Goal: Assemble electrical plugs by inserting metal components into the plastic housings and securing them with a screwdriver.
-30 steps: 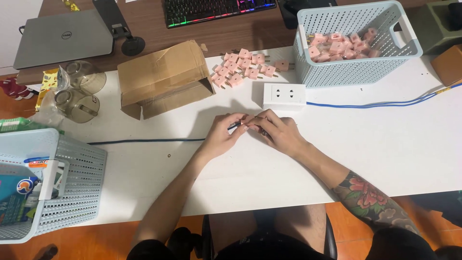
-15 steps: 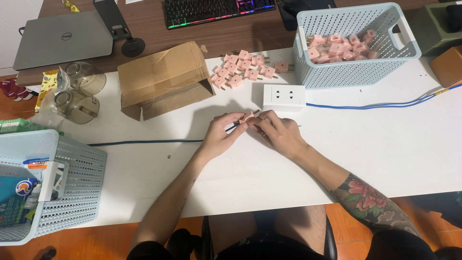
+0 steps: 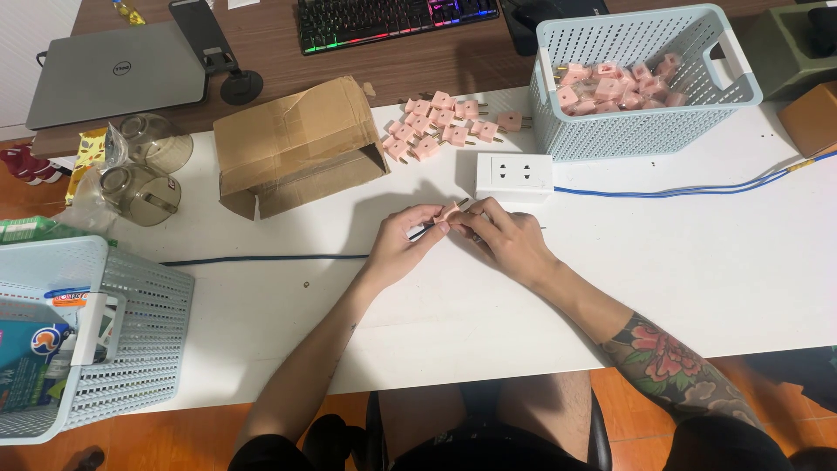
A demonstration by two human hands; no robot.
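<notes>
I see my left hand point(image 3: 403, 247) and right hand point(image 3: 508, 240) meeting mid-table point(image 3: 697, 279), both pinching one small pink plug point(image 3: 451, 212).

My table point(image 3: 697, 288) is plain white, with a dark brown wooden desk point(image 3: 349, 65) beyond it at the top of the frame. The small plug point(image 3: 451, 212) between my hands is pale pink, like the pink plugs point(image 3: 440, 126) scattered above centre and those in the light blue lattice basket point(image 3: 641, 131) at upper right. The socket block point(image 3: 513, 174) is white, its cable point(image 3: 697, 187) blue. The box point(image 3: 292, 144) is brown cardboard. My right forearm carries a red and green flower tattoo point(image 3: 667, 353).
</notes>
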